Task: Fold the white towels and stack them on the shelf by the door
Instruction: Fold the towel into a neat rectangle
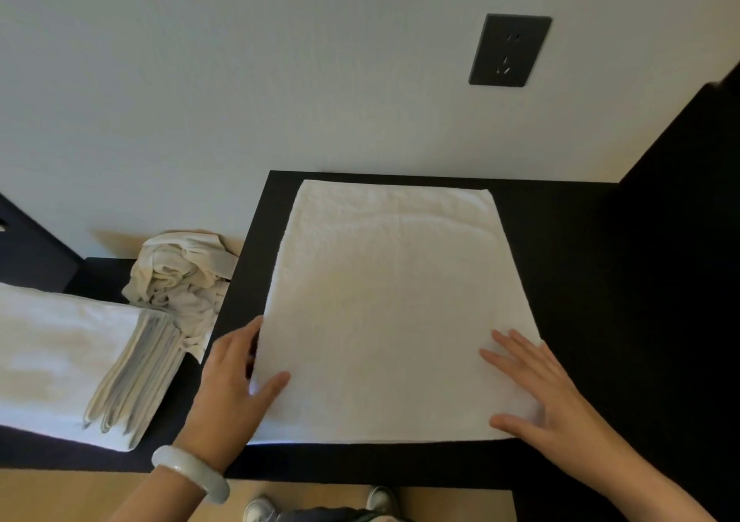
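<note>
A folded white towel (384,305) lies flat on the black shelf top (568,281). My left hand (236,377) rests against the towel's left edge, thumb on top of the cloth and fingers along the side. My right hand (536,385) lies flat with straight fingers on the towel's near right corner. Lower to the left sits a stack of folded white towels (72,361). Behind the stack is a crumpled heap of unfolded towels (180,277).
A white wall with a dark power socket (509,50) rises behind the shelf. A tall black panel (688,161) stands on the right. Wooden floor and my shoes (320,507) show below the shelf's front edge.
</note>
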Available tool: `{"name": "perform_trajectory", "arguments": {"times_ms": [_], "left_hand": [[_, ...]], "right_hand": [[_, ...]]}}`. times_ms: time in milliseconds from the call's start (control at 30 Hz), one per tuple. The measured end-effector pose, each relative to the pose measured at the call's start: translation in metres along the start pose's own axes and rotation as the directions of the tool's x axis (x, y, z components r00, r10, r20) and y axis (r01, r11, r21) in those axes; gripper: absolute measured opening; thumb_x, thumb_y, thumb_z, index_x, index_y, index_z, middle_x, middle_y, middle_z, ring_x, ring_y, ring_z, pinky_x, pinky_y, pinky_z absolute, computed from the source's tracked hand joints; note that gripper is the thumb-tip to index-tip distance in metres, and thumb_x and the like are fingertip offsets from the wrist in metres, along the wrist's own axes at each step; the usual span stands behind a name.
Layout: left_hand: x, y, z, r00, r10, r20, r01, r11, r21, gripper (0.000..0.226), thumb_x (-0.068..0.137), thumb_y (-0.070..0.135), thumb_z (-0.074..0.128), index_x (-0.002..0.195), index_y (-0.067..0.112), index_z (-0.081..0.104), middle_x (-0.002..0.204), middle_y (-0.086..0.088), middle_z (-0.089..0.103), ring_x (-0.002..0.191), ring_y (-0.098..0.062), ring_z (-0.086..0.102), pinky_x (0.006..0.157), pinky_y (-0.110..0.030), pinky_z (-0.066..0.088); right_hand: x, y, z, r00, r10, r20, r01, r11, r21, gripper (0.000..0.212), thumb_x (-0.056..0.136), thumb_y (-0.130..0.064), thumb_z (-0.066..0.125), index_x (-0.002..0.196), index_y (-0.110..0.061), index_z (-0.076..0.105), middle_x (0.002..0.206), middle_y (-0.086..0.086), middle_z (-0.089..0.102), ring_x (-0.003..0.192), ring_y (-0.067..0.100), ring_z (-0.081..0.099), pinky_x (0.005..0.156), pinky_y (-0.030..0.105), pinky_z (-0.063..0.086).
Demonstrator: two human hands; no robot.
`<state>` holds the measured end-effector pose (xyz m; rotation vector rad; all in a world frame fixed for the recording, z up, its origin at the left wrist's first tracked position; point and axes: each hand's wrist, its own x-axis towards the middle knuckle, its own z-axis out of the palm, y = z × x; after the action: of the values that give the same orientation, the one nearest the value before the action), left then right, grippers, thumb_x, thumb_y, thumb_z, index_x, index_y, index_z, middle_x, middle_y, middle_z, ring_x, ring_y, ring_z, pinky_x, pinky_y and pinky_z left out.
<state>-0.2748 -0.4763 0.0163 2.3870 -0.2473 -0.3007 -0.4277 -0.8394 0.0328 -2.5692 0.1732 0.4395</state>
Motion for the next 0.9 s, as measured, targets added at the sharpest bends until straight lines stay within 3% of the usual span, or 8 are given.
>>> {"name": "perform_trajectory", "arguments": {"times_ms": [100, 200, 300, 433, 600, 733, 833, 900], "left_hand": [[0.0, 0.012, -0.01, 0.952, -0.29, 0.102, 0.305, 0.932, -0.194, 0.086, 0.083, 0.028, 0.074, 0.151, 0.034, 0.02, 0.112, 0.001, 0.059, 0.082, -0.012, 0.058, 0.072, -0.034, 0.055], [-0.003, 0.02, -0.024, 0.864, -0.398, 0.309, 0.502, 0.731, -0.462, 0.08, 0.086, 0.021, 0.071, 0.145, 0.048, 0.023, 0.089, -0.02, 0.066, 0.058, -0.024, 0.054, 0.055, -0.036, 0.051], [-0.009, 0.021, -0.036, 0.862, -0.269, 0.43, 0.494, 0.637, -0.592, 0.072, 0.085, 0.014, 0.067, 0.135, 0.056, 0.036, 0.098, -0.025, 0.069, 0.062, -0.031, 0.052, 0.055, -0.036, 0.052], [-0.007, 0.038, -0.036, 0.896, -0.146, 0.42, 0.437, 0.47, -0.767, 0.033, 0.084, 0.011, 0.06, 0.113, 0.02, 0.072, 0.103, -0.019, 0.069, 0.067, -0.025, 0.058, 0.054, -0.028, 0.054], [0.017, 0.06, -0.034, 0.916, -0.134, 0.378, 0.4, 0.224, -0.889, 0.04, 0.072, 0.007, 0.073, 0.11, -0.004, 0.067, 0.098, -0.021, 0.07, 0.078, -0.024, 0.071, 0.063, -0.028, 0.06], [0.037, 0.072, -0.037, 0.925, -0.181, 0.335, 0.357, 0.108, -0.928, 0.034, 0.074, 0.001, 0.062, 0.107, -0.006, 0.065, 0.102, -0.02, 0.071, 0.081, -0.022, 0.074, 0.063, -0.025, 0.06], [0.054, 0.071, -0.042, 0.921, -0.184, 0.344, 0.358, 0.049, -0.932, 0.061, 0.036, 0.001, 0.096, 0.092, -0.009, 0.074, 0.104, -0.021, 0.071, 0.085, -0.023, 0.074, 0.064, -0.026, 0.06], [0.066, 0.07, -0.045, 0.92, -0.181, 0.349, 0.355, 0.001, -0.935, 0.079, 0.007, 0.002, 0.099, 0.082, -0.009, 0.076, 0.102, -0.022, 0.072, 0.088, -0.026, 0.074, 0.066, -0.028, 0.061]], "right_hand": [[0.001, -0.008, 0.011, 0.998, -0.06, 0.019, 0.059, 0.997, 0.056, 0.06, 0.083, -0.071, 0.042, 0.14, -0.06, 0.026, 0.148, -0.049, -0.004, 0.14, -0.019, -0.014, 0.117, 0.02, -0.014], [0.008, -0.013, 0.019, 0.997, -0.073, -0.032, 0.074, 0.997, 0.032, 0.058, 0.08, -0.08, 0.029, 0.134, -0.062, 0.029, 0.144, -0.05, -0.002, 0.134, -0.024, -0.018, 0.116, 0.018, -0.011], [0.015, -0.026, 0.019, 0.996, -0.072, -0.058, 0.073, 0.997, 0.025, 0.052, 0.082, -0.073, 0.038, 0.131, -0.064, 0.026, 0.141, -0.049, -0.001, 0.129, -0.027, -0.021, 0.113, 0.015, -0.005], [0.029, -0.06, 0.022, 0.969, -0.227, 0.093, 0.221, 0.973, 0.072, 0.068, 0.085, -0.071, 0.051, 0.143, -0.063, 0.016, 0.15, -0.045, -0.01, 0.14, -0.014, -0.02, 0.118, 0.023, -0.007], [0.043, -0.078, 0.025, 0.942, -0.323, 0.096, 0.332, 0.938, -0.101, 0.065, 0.093, -0.048, 0.058, 0.147, -0.045, 0.024, 0.151, -0.038, -0.004, 0.141, -0.014, -0.013, 0.118, 0.021, -0.016], [0.049, -0.047, 0.004, 0.976, -0.211, -0.046, 0.211, 0.977, -0.001, 0.043, 0.085, -0.01, 0.06, 0.124, -0.029, 0.059, 0.136, -0.028, 0.037, 0.127, -0.012, 0.031, 0.116, 0.02, 0.023], [0.049, -0.026, -0.038, 1.0, 0.014, -0.011, -0.013, 0.998, 0.069, 0.014, 0.089, -0.021, 0.065, 0.09, -0.035, 0.067, 0.096, -0.019, 0.062, 0.095, -0.006, 0.056, 0.091, 0.02, 0.047], [0.052, -0.01, -0.066, 0.985, 0.169, 0.042, -0.172, 0.98, 0.1, 0.008, 0.086, -0.033, 0.07, 0.08, -0.038, 0.068, 0.084, -0.012, 0.068, 0.079, 0.001, 0.064, 0.08, 0.03, 0.055]]}}
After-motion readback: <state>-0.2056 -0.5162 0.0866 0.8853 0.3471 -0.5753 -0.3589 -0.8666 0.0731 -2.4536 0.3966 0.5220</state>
